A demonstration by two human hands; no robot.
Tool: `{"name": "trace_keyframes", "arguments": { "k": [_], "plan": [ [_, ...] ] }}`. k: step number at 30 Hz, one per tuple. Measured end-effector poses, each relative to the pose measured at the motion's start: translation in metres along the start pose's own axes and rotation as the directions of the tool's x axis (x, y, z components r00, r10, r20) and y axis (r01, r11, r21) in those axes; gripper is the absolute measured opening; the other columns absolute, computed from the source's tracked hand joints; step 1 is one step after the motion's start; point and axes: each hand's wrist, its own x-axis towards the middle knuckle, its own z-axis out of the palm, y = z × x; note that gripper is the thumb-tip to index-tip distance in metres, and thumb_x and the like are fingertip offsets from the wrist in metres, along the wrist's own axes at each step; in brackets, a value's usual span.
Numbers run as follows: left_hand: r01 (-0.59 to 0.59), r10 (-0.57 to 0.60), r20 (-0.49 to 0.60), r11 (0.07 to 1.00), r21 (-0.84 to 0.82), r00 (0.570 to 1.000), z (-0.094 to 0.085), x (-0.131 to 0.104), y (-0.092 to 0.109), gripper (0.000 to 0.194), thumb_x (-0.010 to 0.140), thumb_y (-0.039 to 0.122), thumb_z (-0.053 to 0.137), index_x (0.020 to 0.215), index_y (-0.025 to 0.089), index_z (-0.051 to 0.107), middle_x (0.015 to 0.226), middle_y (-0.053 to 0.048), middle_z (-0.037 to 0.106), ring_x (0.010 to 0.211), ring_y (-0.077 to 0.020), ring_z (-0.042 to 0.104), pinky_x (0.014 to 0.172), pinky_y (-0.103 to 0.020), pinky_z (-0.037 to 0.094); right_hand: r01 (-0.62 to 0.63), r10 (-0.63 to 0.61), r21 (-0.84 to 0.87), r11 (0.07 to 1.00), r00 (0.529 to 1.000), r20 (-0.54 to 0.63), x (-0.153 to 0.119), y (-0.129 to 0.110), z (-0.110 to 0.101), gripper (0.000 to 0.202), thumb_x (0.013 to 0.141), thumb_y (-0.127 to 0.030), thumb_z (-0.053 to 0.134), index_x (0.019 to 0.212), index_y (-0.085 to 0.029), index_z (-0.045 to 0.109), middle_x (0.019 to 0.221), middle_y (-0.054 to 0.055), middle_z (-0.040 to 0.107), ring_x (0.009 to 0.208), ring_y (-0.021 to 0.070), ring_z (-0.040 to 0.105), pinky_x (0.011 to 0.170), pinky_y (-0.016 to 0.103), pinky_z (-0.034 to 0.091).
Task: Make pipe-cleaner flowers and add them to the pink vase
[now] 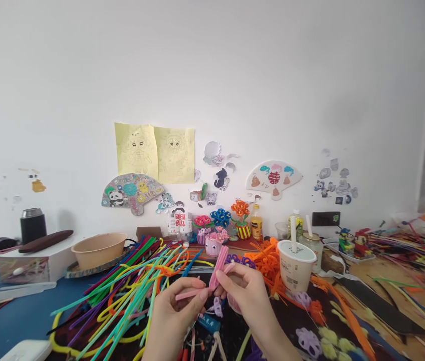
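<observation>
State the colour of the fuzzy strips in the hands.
The strips are pink, seen best in the head view.

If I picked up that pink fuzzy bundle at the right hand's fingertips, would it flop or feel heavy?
The pink bundle would probably feel light, since it looks slim and fuzzy. It seems fairly stiff, as it juts up from the right hand without drooping. Its fuzzy surface suggests it wouldn't slip easily.

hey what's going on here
Someone is handling a bunch of pink fuzzy strips over a cluttered table. The right hand pinches the bunch, which tilts upward, while the left hand holds a pink strand close beside it. Loose multicoloured strips lie to the left, and a lidded cup stands to the right.
</observation>
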Motion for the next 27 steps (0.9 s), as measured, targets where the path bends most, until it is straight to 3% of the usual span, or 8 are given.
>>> {"name": "trace_keyframes", "arguments": {
  "k": [3, 6, 10, 16, 22, 24, 27],
  "plan": [
    [-0.02, 0.019, -0.043, 0.999, -0.036, 0.999, -0.002, 0.005, -0.005, 0.033, 0.049, 0.04, 0.085, 0.063, 0.014, 0.07, 0.063, -0.002, 0.067, 0.051, -0.0105, 0.055, 0.049, -0.019, 0.043, -0.013, 0.013, 0.011, 1.0, 1.0, 0.002, 0.0, 0.0, 0.001, 0.037, 0.068, -0.048, 0.076, 0.064, -0.013, 0.063, 0.053, 0.001, 0.066, 0.048, 0.0111, 0.06, 0.05, 0.019, 0.048],
    [-0.025, 0.024, -0.015, 0.998, -0.061, 1.0, -0.006, 0.011, -0.013, 0.033, 0.049, 0.04, 0.086, 0.059, 0.014, 0.07, 0.071, -0.003, 0.069, 0.049, -0.0082, 0.054, 0.048, -0.018, 0.043, -0.039, 0.038, 0.029, 0.999, 0.999, 0.024, 0.0, 0.001, 0.002, 0.037, 0.068, -0.048, 0.076, 0.064, -0.014, 0.063, 0.052, 0.001, 0.066, 0.045, 0.01, 0.058, 0.048, 0.019, 0.047],
    [-0.028, 0.029, 0.024, 0.999, -0.039, 0.999, -0.009, 0.014, -0.018, 0.032, 0.053, 0.041, 0.084, 0.063, 0.014, 0.07, 0.055, 0.001, 0.063, 0.047, -0.0081, 0.052, 0.045, -0.016, 0.039, -0.031, 0.031, 0.0, 1.0, 0.995, 0.095, -0.002, 0.004, 0.002, 0.032, 0.071, -0.043, 0.075, 0.066, -0.014, 0.062, 0.056, 0.002, 0.067, 0.049, 0.011, 0.061, 0.051, 0.02, 0.048],
    [-0.123, 0.116, 0.052, 0.982, 0.143, 0.992, -0.009, 0.01, -0.015, 0.029, 0.059, 0.041, 0.08, 0.059, 0.015, 0.067, 0.055, 0.001, 0.064, 0.05, -0.01, 0.053, 0.048, -0.018, 0.042, -0.038, 0.054, -0.155, 0.987, 0.993, 0.101, -0.005, 0.001, 0.004, 0.029, 0.072, -0.041, 0.072, 0.066, -0.016, 0.059, 0.056, 0.0, 0.063, 0.051, 0.0141, 0.061, 0.052, 0.024, 0.049],
    [-0.103, 0.084, 0.099, 0.972, 0.21, 0.992, -0.01, 0.01, -0.012, 0.028, 0.063, 0.042, 0.078, 0.068, 0.016, 0.07, 0.057, -0.001, 0.068, 0.052, -0.0118, 0.056, 0.048, -0.018, 0.043, 0.108, -0.064, -0.362, 0.926, 0.989, 0.131, -0.006, -0.001, 0.006, 0.024, 0.076, -0.035, 0.066, 0.063, -0.016, 0.059, 0.058, 0.0, 0.057, 0.053, 0.0148, 0.058, 0.05, 0.024, 0.044],
    [-0.08, 0.055, 0.133, 0.979, 0.187, 0.99, -0.009, 0.01, -0.01, 0.03, 0.063, 0.043, 0.078, 0.072, 0.016, 0.071, 0.058, -0.002, 0.069, 0.054, -0.0127, 0.058, 0.049, -0.018, 0.044, 0.098, -0.057, -0.318, 0.943, 0.989, 0.136, -0.006, 0.001, 0.006, 0.025, 0.077, -0.036, 0.067, 0.064, -0.016, 0.06, 0.06, 0.0, 0.059, 0.055, 0.0156, 0.059, 0.053, 0.025, 0.047],
    [-0.075, 0.058, 0.136, 0.989, 0.124, 0.989, -0.007, 0.009, -0.006, 0.029, 0.063, 0.041, 0.079, 0.072, 0.016, 0.069, 0.06, -0.001, 0.069, 0.055, -0.0115, 0.058, 0.049, -0.016, 0.043, 0.018, 0.0, -0.122, 0.992, 0.99, 0.144, -0.003, 0.004, 0.004, 0.028, 0.075, -0.041, 0.071, 0.069, -0.016, 0.062, 0.06, 0.001, 0.063, 0.056, 0.0151, 0.062, 0.058, 0.025, 0.051]
  ]
}}
